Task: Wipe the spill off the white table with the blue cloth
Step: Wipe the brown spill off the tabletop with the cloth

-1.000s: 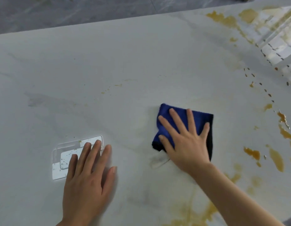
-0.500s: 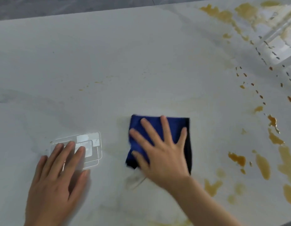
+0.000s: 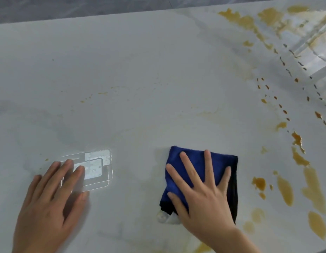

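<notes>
Now the right hand (image 3: 204, 194), fingers flat, has slid the blue cloth (image 3: 195, 161) rightward toward the spill (image 3: 284, 190)

Deep blue cloth (image 3: 198, 161) (black at its right edge), white faintly veined table (image 3: 140, 61), amber-brown spill (image 3: 313, 187) blotches

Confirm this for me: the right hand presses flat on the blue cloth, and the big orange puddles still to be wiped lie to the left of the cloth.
Not quite. The right hand does press flat on the blue cloth, but the big orange puddles still to be wiped lie to the right of the cloth, not the left. The head view shows this; only faint specks sit on the left side of the white table.
</notes>
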